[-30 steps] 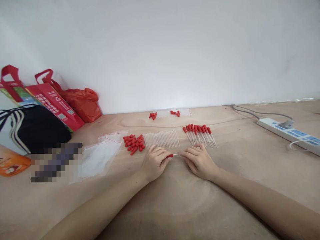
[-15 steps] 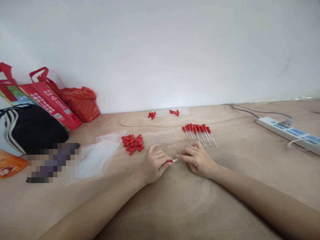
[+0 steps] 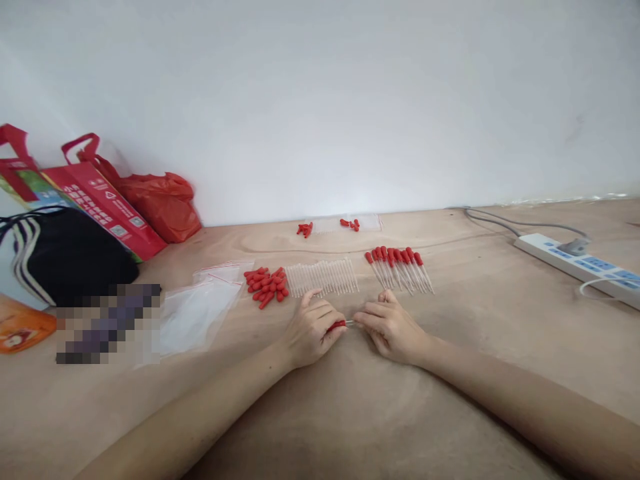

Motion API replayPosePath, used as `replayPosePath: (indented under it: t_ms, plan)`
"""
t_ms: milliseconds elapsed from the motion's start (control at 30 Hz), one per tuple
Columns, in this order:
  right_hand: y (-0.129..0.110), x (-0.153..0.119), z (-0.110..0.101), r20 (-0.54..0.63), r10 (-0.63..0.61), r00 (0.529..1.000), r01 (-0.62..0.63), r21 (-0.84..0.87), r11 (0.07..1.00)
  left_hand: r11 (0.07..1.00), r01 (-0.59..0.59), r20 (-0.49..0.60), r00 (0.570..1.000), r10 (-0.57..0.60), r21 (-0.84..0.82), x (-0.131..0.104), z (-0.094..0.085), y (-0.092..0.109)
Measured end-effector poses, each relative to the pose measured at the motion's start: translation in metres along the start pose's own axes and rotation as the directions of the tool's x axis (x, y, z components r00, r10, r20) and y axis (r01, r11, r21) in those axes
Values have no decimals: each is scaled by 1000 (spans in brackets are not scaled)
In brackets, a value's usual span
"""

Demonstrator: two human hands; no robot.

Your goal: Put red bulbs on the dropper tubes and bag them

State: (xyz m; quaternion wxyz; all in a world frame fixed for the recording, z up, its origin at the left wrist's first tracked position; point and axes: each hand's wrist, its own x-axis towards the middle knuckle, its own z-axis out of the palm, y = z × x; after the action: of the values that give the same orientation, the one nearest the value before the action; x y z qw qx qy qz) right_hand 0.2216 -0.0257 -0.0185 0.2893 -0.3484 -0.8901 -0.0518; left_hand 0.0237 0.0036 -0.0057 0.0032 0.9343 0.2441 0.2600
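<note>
Between the fingers of my left hand point(image 3: 316, 328) is a red rubber dropper bulb point(image 3: 338, 325), pinched near its mouth. My right hand point(image 3: 393, 327) closes on a thin clear glass dropper tube point(image 3: 350, 323), whose left end meets the bulb; most of the tube is hidden by my fingers. Just beyond my left hand lie a heap of loose red bulbs point(image 3: 267, 285) and a row of clear glass tubes point(image 3: 323, 277). Past my right hand, several droppers with red bulbs fitted point(image 3: 400, 267) lie side by side.
Clear zip bags point(image 3: 200, 313) lie to the left, beside a pixelated dark object point(image 3: 110, 323). A black bag point(image 3: 75, 257) and red bags point(image 3: 160, 207) stand at the far left. Small red bulbs point(image 3: 305, 230) lie near the wall. A power strip point(image 3: 580, 260) is on the right.
More of the red bulb shows at my left fingertips, and less of the tube shows between my hands. My right hand's fingers have shifted slightly. The laid-out rows look unchanged.
</note>
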Motion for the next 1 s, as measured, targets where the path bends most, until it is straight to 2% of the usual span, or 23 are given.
replayPosePath:
  t_ms: [333,567,633,667,733,833,900,1000]
  plan:
    - [-2,4,3,44,32,999,-32,15,999,1000,-1,3,1000,1,4,0,1,-2]
    - [-2,5,-9,65,64,996,-53,-162,985,998,60,-49,997,-60,13,-1,-1,-7]
    - [5,6,-12,62,135,989,-120,-206,971,991,130,-69,989,-129,13,-2,-2,-10]
    - [11,7,-13,40,205,978,-191,-218,957,986,167,-73,984,-166,10,-3,-3,-11]
    - [26,12,-15,-33,387,921,-385,-219,897,980,200,-59,978,-201,-19,-4,-4,-12]
    - [49,26,-14,-107,633,767,-639,-217,738,981,168,1,986,-168,-97,-5,-4,-13]
    - [59,38,-12,-99,736,670,-733,-249,633,981,145,38,989,-141,-129,-5,-4,-13]
    - [65,52,-5,-54,826,561,-794,-317,518,980,140,68,989,-131,-142,-4,-3,-13]
